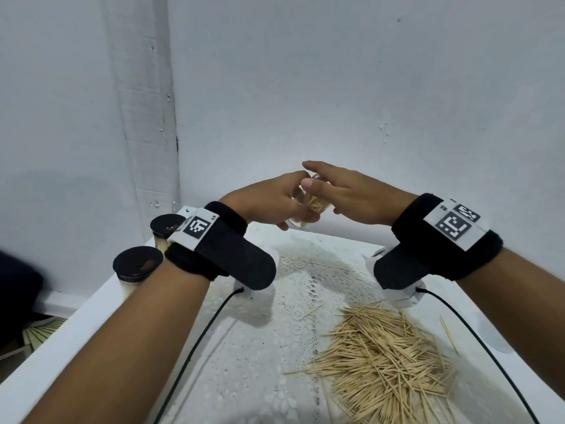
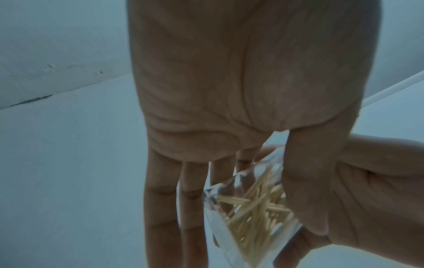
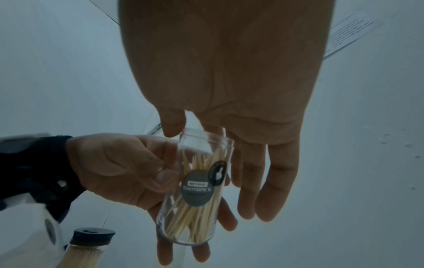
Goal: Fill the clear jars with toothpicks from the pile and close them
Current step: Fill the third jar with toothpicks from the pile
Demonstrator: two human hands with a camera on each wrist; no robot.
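A white table (image 1: 101, 316) carries a lace mat (image 1: 308, 289). The toothpick pile (image 1: 385, 359) lies at 5 o'clock on it. Two capped, full jars (image 1: 137, 266) stand at the 9 o'clock edge. Raised at 12 o'clock, the left hand (image 1: 269, 203) wraps thumb and fingers round an open, partly filled clear jar (image 3: 197, 185). The right hand (image 1: 351, 194) sits at the jar's mouth, fingers straight and apart, holding nothing.

Pale grey-white painted plaster walls (image 1: 336, 87) meet at a corner, lightly pitted; a white table (image 1: 61, 328) wears a white lace cloth (image 1: 312, 280); soft, even light.
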